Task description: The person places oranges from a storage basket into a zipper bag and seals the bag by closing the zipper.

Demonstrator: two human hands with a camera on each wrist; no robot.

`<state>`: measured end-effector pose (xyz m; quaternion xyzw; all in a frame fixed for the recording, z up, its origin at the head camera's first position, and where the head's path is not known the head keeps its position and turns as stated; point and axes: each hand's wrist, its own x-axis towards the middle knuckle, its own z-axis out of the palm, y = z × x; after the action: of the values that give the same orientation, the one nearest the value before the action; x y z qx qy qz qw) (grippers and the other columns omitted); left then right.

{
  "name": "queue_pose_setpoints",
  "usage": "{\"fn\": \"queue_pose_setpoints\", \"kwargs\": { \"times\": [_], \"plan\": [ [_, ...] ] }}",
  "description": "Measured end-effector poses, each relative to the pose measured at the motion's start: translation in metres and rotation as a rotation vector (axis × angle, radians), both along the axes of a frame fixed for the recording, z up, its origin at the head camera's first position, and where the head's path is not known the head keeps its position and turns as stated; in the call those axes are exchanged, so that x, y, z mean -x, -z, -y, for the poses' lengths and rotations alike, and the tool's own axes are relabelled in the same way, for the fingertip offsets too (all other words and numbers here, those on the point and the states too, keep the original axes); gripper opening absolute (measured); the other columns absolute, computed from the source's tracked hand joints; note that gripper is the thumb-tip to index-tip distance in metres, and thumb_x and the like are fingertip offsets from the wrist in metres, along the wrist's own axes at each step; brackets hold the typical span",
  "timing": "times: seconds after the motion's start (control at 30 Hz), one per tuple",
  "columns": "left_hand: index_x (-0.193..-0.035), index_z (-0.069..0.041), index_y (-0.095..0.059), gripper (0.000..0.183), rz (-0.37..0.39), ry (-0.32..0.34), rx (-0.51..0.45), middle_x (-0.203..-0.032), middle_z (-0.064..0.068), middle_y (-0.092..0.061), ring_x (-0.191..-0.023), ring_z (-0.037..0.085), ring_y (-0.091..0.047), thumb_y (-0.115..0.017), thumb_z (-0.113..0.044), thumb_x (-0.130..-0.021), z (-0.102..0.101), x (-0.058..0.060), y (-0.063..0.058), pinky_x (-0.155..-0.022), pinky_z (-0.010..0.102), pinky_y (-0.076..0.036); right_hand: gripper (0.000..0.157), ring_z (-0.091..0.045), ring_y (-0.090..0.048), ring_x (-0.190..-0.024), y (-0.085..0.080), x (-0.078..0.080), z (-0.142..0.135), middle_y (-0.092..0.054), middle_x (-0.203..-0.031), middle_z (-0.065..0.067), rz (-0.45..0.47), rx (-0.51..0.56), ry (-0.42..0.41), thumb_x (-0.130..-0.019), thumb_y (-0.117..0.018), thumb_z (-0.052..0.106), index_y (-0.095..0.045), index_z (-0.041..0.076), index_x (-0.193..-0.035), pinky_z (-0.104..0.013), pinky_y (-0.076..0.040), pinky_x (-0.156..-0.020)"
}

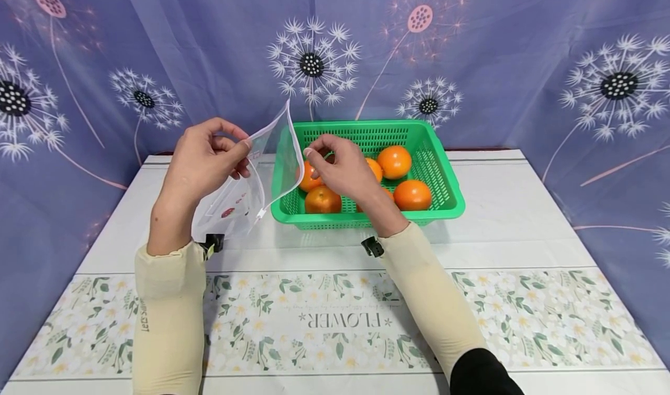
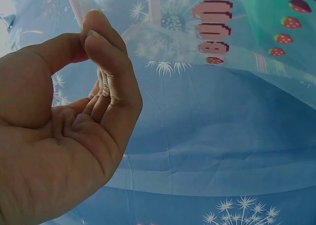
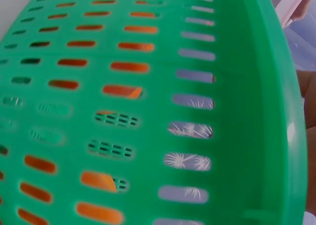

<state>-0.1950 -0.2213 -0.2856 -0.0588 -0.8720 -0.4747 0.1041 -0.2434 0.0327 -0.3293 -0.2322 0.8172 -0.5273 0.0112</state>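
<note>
My left hand [image 1: 206, 156] pinches the upper edge of a clear zip bag [image 1: 235, 200] between thumb and forefinger. The bag hangs with its mouth spread, its white slider [image 1: 260, 213] at the lower corner; red strawberry prints [image 2: 291, 22] show in the left wrist view. My right hand [image 1: 340, 165] is over the basket, thumb and forefinger together at the bag's opposite rim, apparently pinching it; the exact contact is small. Several oranges [image 1: 394, 162] lie in a green slotted basket [image 1: 450, 200]. The right forearm and hand hide part of them.
The basket stands at the back of the table, near a purple dandelion-print curtain [image 1: 220, 46]. A white tablecloth [image 1: 492, 209] with a floral band [image 1: 528, 319] covers the table. The basket's slotted wall [image 3: 148, 106] fills most of the right wrist view.
</note>
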Motion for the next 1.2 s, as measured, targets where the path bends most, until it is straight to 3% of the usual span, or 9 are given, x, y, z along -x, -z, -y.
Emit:
{"fn": "queue_pose_setpoints", "kwargs": {
  "times": [0.2,0.3,0.53,0.97,1.2],
  "plan": [
    [-0.113,-0.005,-0.067,0.018,0.002,-0.002,0.002,-0.072,0.003,-0.074,-0.062,0.017,-0.073,-0.069,-0.02,-0.103,-0.0002,-0.0004,-0.0006,-0.061,0.028,-0.06,0.017,-0.023,-0.068,-0.093,0.0006,0.002,-0.0018,-0.072,-0.101,-0.005,-0.061,-0.145,-0.014,-0.108,-0.063,0.022,-0.072,0.01,-0.113,-0.035,-0.056,-0.083],
    [-0.113,-0.006,-0.068,0.018,0.005,-0.004,0.004,-0.072,0.002,-0.074,-0.063,0.018,-0.073,-0.069,-0.021,-0.103,-0.0002,-0.0002,-0.0006,-0.06,0.028,-0.06,0.015,-0.023,-0.067,-0.095,0.0013,0.0036,-0.0031,-0.072,-0.105,-0.004,-0.07,-0.192,-0.049,-0.107,-0.064,0.021,-0.073,0.01,-0.113,-0.035,-0.055,-0.087],
    [-0.113,-0.007,-0.068,0.017,0.003,-0.007,0.018,-0.073,0.003,-0.074,-0.067,0.026,-0.075,-0.069,-0.021,-0.104,-0.0001,0.0004,-0.0005,-0.059,0.027,-0.059,0.014,-0.023,-0.067,-0.096,0.0024,0.006,-0.0049,-0.072,-0.105,-0.005,-0.085,-0.263,-0.095,-0.105,-0.064,0.017,-0.073,0.009,-0.113,-0.035,-0.055,-0.087],
    [-0.113,-0.006,-0.067,0.017,0.001,-0.007,0.014,-0.073,0.004,-0.074,-0.065,0.023,-0.074,-0.068,-0.02,-0.104,0.0008,-0.0001,0.0004,-0.06,0.028,-0.06,0.022,-0.024,-0.067,-0.102,0.0074,0.0066,-0.005,-0.072,-0.112,-0.008,-0.015,-0.431,-0.132,-0.103,-0.069,0.016,-0.071,0.004,-0.121,-0.038,-0.057,-0.089],
    [-0.114,-0.006,-0.068,0.017,0.0,-0.007,0.012,-0.073,0.004,-0.074,-0.066,0.027,-0.075,-0.068,-0.02,-0.104,0.0006,-0.0002,0.0,-0.06,0.028,-0.06,0.031,-0.025,-0.066,-0.108,0.0094,0.0059,-0.0022,-0.072,-0.118,-0.01,0.011,-0.532,-0.139,-0.101,-0.074,0.022,-0.07,0.004,-0.127,-0.04,-0.056,-0.095]
  ]
}}
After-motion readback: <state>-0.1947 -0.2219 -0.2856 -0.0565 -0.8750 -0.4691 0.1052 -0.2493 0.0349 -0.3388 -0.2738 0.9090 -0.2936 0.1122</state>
